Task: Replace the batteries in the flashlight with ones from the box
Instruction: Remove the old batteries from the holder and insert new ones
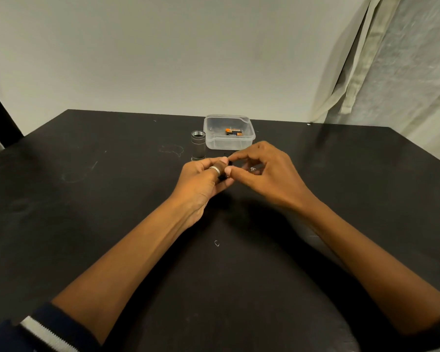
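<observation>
The grey flashlight body (198, 144) stands upright on the black table (87, 199), its threaded open end up, just left of a clear plastic box (229, 142). Orange-and-black batteries (233, 132) lie in the box. In front of these, my left hand (205, 182) grips a small black part (222, 177), mostly hidden by the fingers; it looks like the battery holder. My right hand (267, 174) meets it from the right and pinches the same part with thumb and forefinger.
A beige wall rises behind the table's far edge. A pale curtain (381, 72) hangs at the right rear corner. A tiny bent wire bit (216, 242) lies on the table between my forearms.
</observation>
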